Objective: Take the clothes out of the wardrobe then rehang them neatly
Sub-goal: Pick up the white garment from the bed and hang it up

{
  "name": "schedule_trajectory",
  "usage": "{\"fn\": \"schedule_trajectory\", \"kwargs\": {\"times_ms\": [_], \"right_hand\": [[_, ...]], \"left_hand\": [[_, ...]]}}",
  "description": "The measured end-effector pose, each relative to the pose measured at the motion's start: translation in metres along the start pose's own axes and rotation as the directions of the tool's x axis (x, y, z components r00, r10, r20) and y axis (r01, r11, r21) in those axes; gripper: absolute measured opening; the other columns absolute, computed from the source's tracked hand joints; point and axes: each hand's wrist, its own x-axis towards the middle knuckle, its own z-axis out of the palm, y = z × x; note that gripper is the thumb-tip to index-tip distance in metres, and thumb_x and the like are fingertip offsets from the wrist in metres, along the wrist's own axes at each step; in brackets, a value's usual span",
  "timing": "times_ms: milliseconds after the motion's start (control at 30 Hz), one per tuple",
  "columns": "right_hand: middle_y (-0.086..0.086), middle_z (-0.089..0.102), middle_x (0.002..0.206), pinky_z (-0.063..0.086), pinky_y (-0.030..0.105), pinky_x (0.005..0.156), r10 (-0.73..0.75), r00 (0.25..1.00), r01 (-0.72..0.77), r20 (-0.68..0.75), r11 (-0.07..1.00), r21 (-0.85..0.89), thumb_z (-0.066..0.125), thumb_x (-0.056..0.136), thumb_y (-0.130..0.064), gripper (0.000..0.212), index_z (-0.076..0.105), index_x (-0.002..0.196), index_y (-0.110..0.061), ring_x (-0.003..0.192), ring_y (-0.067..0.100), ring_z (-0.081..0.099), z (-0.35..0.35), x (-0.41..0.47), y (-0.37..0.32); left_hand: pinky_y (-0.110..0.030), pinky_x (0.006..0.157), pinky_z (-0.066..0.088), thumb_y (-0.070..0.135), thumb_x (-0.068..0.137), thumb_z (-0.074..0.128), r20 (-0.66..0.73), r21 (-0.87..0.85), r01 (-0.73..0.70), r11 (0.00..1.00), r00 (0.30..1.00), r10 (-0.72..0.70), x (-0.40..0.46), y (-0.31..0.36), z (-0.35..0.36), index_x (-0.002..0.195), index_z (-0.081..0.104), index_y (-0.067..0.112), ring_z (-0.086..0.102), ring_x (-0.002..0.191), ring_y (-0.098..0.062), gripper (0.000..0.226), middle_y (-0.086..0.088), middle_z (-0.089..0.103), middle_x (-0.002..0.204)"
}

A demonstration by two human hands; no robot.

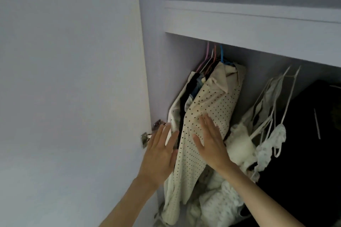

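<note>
Both hands flat, fingers straight and released, grasping nothing: left hand (159,150) against the left edge of the bunched clothes (186,101), right hand (210,140) pressed on the cream polka-dot shirt (212,101). Hung on coloured hangers (212,55) at the wardrobe's left end, under the shelf (239,24). Beside them, white hangers (276,101) tilted against a dark garment (304,143). Door hinge (147,135) just left.

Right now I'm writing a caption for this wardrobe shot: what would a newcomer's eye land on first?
First the two hands: the right hand lies flat with straight fingers on the cream polka-dot shirt at the centre, while the left hand reaches for the bunched clothes' left edge. Next, the coloured hangers crowded under the white shelf, and to the right pale lacy garments against dark clothing.
</note>
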Motion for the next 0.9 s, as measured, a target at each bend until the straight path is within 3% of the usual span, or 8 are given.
{"fn": "schedule_trajectory", "kwargs": {"times_ms": [100,233,333,400,500,633,767,900], "right_hand": [[-0.004,-0.012,0.155,-0.008,0.031,0.115,0.002,0.991,0.007,0.137,0.998,-0.068,0.001,0.084,-0.058,0.075,-0.003,0.148,-0.021,0.140,0.007,-0.016,0.027,-0.044,-0.012],[0.001,-0.006,0.157,-0.007,0.032,0.114,-0.039,0.938,0.052,0.344,0.998,-0.027,0.018,0.098,-0.045,0.061,0.000,0.149,-0.019,0.143,0.012,-0.008,0.049,-0.094,-0.056],[-0.002,-0.008,0.157,-0.007,0.032,0.114,-0.184,0.870,0.187,0.458,0.982,0.040,0.026,0.100,-0.039,0.059,-0.003,0.149,-0.021,0.143,0.011,-0.009,0.066,-0.129,-0.106],[-0.004,-0.010,0.156,-0.010,0.030,0.113,-0.293,0.812,0.295,0.505,0.952,0.077,0.027,0.100,-0.039,0.060,-0.004,0.149,-0.022,0.143,0.010,-0.009,0.079,-0.148,-0.143],[-0.003,-0.004,0.157,-0.011,0.027,0.111,-0.465,0.722,0.435,0.513,0.881,0.187,0.029,0.100,-0.038,0.060,0.001,0.149,-0.020,0.143,0.010,-0.005,0.098,-0.174,-0.201],[-0.002,0.009,0.156,-0.006,0.027,0.113,-0.689,0.537,0.583,0.486,0.720,0.377,0.037,0.099,-0.036,0.060,0.008,0.149,-0.019,0.144,0.011,0.004,0.115,-0.219,-0.272],[-0.003,0.015,0.155,-0.007,0.026,0.112,-0.828,0.312,0.662,0.466,0.541,0.519,0.039,0.098,-0.037,0.059,0.012,0.148,-0.021,0.143,0.010,0.008,0.136,-0.261,-0.323],[-0.001,0.022,0.153,0.003,0.030,0.115,-0.877,0.120,0.590,0.466,0.440,0.677,0.042,0.097,-0.034,0.056,0.019,0.147,-0.022,0.142,0.011,0.014,0.151,-0.298,-0.379]], "left_hand": [[-0.044,0.100,0.040,0.031,0.089,0.034,0.114,0.047,0.091,0.995,0.989,-0.096,-0.059,0.002,0.002,0.135,0.043,0.017,0.040,0.131,-0.032,0.049,-0.013,0.044,0.141],[-0.043,0.095,0.041,0.033,0.085,0.034,0.154,0.169,0.225,0.960,0.956,-0.251,-0.152,-0.010,-0.022,0.131,0.046,0.019,0.050,0.123,-0.031,0.049,-0.011,0.050,0.136],[-0.048,0.093,0.042,0.030,0.085,0.053,0.095,0.218,0.376,0.900,0.910,-0.404,-0.224,-0.020,-0.058,0.130,0.045,0.018,0.050,0.121,-0.036,0.048,-0.015,0.051,0.134],[-0.051,0.092,0.043,0.025,0.074,0.074,0.056,0.233,0.504,0.832,0.847,-0.529,-0.266,-0.023,-0.085,0.130,0.046,0.017,0.050,0.121,-0.039,0.062,-0.017,0.052,0.132],[-0.052,0.090,0.046,0.024,0.076,0.071,-0.027,0.251,0.648,0.719,0.747,-0.664,-0.331,-0.022,-0.119,0.128,0.045,0.016,0.044,0.125,-0.037,0.059,-0.017,0.053,0.131],[-0.050,0.083,0.049,0.035,0.080,0.039,-0.173,0.241,0.863,0.444,0.488,-0.855,-0.425,-0.003,-0.155,0.126,0.045,0.017,0.050,0.119,-0.037,0.050,-0.017,0.057,0.126],[-0.049,0.084,0.051,0.036,0.079,0.037,-0.313,0.224,0.964,0.141,0.209,-0.927,-0.511,0.031,-0.178,0.125,0.044,0.017,0.058,0.110,-0.040,0.050,-0.019,0.060,0.121],[-0.048,0.082,0.051,0.035,0.078,0.036,-0.446,0.150,0.969,-0.198,-0.113,-0.888,-0.566,0.075,-0.199,0.116,0.061,0.009,0.059,0.107,-0.040,0.052,-0.019,0.062,0.117]]}}
